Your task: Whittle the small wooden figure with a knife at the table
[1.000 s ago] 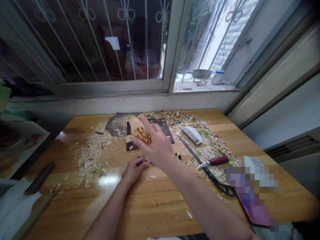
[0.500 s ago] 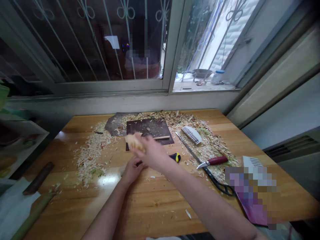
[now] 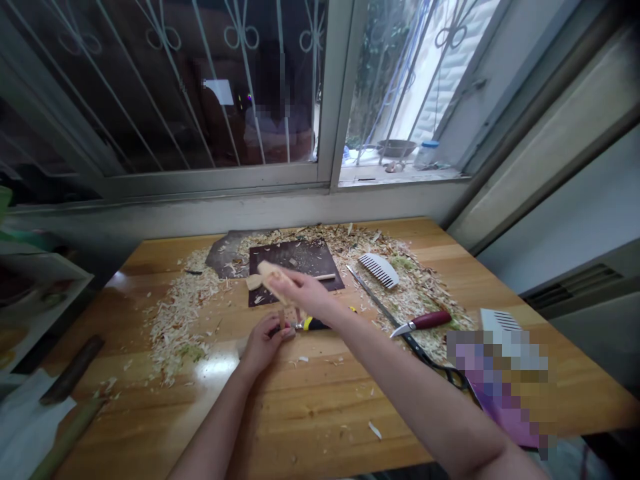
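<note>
My right hand (image 3: 306, 298) is closed on a pale wooden mallet-like block (image 3: 274, 280), held just above the table in front of a dark mat (image 3: 295, 257). My left hand (image 3: 265, 340) rests on the wooden table (image 3: 310, 413) with its fingers pinched around a small upright wooden piece (image 3: 287, 319). A black and yellow tool (image 3: 317, 324) lies right beside that hand, partly behind my right wrist. A thin wooden stick (image 3: 325, 276) lies on the mat.
Wood shavings (image 3: 175, 317) cover the table's far half. A white comb (image 3: 379, 269), a red-handled knife (image 3: 420, 323), long scissors (image 3: 420, 347) and another comb (image 3: 500, 321) lie to the right. A dark bar (image 3: 70, 370) lies far left. A barred window (image 3: 200, 100) stands behind.
My right hand has lowered the wooden block from raised above the mat down to just over my left hand. My left hand has stayed in place.
</note>
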`<state>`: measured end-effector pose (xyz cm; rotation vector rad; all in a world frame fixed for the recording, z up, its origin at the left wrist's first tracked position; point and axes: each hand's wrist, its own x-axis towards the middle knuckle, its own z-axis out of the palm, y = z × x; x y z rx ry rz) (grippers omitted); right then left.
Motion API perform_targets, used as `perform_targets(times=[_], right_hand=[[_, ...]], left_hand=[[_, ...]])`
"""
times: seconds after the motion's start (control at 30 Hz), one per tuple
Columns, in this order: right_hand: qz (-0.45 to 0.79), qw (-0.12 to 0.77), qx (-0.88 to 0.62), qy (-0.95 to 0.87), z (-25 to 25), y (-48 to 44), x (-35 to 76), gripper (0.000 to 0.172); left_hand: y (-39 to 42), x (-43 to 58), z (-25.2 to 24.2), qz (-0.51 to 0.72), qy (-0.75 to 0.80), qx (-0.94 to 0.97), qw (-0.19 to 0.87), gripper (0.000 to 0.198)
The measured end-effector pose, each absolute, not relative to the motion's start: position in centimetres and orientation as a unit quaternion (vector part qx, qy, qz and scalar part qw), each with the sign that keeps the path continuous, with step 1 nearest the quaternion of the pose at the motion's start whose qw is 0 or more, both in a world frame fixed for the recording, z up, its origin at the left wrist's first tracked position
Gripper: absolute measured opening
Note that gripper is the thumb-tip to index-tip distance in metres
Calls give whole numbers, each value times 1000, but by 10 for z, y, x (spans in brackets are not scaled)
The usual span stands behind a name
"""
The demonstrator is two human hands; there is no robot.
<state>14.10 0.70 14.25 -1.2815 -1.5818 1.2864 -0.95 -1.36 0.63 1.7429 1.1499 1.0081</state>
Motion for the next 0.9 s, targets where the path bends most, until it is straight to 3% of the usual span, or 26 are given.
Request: perform_targets(times=[0.13, 0.3, 0.37, 0.5, 0.57, 0.7, 0.77, 0.9], right_hand=[[633, 443, -441, -456, 147, 7, 158, 46], [642, 435, -433, -460, 146, 0, 166, 43], [581, 460, -424, -521, 152, -4, 161, 46], [345, 566, -434, -610, 162, -9, 146, 72], [301, 490, -468, -671, 158, -8, 141, 73], [322, 264, -519, -747, 145, 0, 141, 56], [318, 282, -519, -741, 149, 3, 144, 59], [270, 427, -493, -709, 169, -1, 141, 70]], left_hand=[[-15, -10, 14, 396, 451, 689, 406, 15], [-16, -13, 20, 408, 449, 662, 440, 27], [-15, -13, 17, 416, 454, 653, 441, 27], [-13, -14, 7, 418, 451, 663, 426, 26], [-13, -15, 3, 416, 452, 675, 408, 25], [-14, -16, 1, 413, 454, 690, 383, 23], [-14, -16, 1, 416, 452, 693, 377, 23], [-12, -17, -5, 413, 450, 698, 373, 23]])
